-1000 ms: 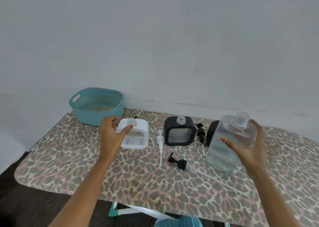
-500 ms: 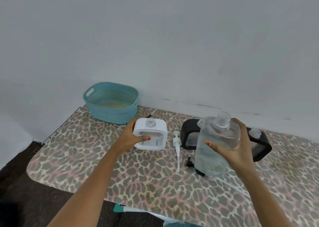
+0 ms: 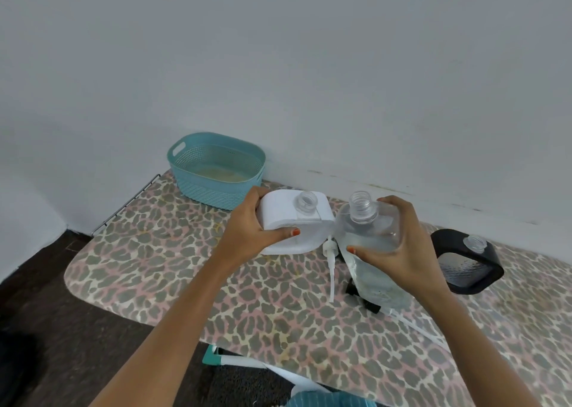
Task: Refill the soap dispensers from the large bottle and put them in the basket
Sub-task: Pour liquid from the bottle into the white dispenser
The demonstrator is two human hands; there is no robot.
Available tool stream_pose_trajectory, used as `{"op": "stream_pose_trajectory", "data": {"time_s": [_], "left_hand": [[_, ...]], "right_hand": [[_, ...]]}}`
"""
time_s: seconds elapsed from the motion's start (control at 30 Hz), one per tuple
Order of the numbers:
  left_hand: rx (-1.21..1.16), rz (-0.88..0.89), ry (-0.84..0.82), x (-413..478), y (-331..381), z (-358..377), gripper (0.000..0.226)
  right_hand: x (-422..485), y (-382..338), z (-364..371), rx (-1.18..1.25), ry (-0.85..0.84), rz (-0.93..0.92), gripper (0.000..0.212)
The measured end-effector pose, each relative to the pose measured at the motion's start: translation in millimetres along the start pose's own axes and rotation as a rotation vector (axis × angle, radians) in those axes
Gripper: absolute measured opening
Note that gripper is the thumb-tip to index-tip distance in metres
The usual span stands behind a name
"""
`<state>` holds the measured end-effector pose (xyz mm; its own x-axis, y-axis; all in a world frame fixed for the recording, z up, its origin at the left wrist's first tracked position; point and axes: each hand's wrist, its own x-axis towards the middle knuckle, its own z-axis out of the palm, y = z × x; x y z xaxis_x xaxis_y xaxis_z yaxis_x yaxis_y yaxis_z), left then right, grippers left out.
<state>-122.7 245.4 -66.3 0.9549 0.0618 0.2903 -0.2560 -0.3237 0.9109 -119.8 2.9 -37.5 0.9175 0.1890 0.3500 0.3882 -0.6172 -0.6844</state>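
Raised off the board (image 3: 154, 252) since earlier: dispenser (image 3: 291, 217), gripped in curled left hand (image 3: 247, 236), brought just beside bottle (image 3: 368, 242), clasped by right hand (image 3: 405, 252). Pouring judged next. Basket (image 3: 216, 186): board's far left corner.

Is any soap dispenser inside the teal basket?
No: the teal basket holds no dispenser; the left hand grips the white dispenser, and the black dispenser lies outside it.
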Motion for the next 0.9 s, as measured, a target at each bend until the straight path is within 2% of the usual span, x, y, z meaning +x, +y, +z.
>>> {"op": "stream_pose_trajectory", "data": {"time_s": [0.2, 0.47, 0.6, 0.73, 0.9], "left_hand": [[0.031, -0.028, -0.028, -15.3, -3.7, 9.1, 0.056], [0.030, -0.020, -0.062, -20.5, -1.7, 18.0, 0.051], [-0.051, -0.047, -0.108, -19.4, 2.9, 14.1, 0.052], [-0.172, -0.069, -0.158, -17.3, 6.6, 13.0, 0.063], [-0.231, -0.067, -0.224, -13.8, 12.1, 18.5, 0.049]], "right_hand": [[1.7, -5.4, -11.8, -0.133, -0.107, -0.034, 0.079], [0.4, -6.3, -22.9, -0.270, -0.236, -0.071, 0.078], [1.3, -5.5, -30.2, -0.334, -0.262, -0.062, 0.079], [2.2, -7.3, -37.3, -0.409, -0.294, -0.083, 0.081], [4.3, -7.4, -44.9, -0.497, -0.329, -0.091, 0.079]]}}
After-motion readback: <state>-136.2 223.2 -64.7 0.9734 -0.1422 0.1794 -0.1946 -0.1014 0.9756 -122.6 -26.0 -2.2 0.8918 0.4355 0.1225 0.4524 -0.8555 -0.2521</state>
